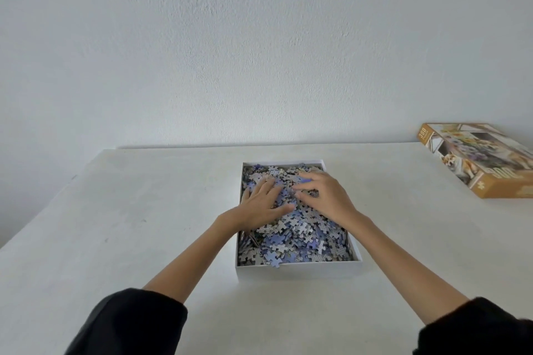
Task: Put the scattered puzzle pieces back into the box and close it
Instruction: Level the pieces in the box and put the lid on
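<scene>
My left hand and right hand press the puzzle pieces in the box, fingers spread flat, gripping nothing.

We find the box mid-bench, the wall behind. The puzzle pieces lie heaped inside it. On the heap's far half rest our left hand and right hand, side by side. The lid lies well apart, far right.
</scene>
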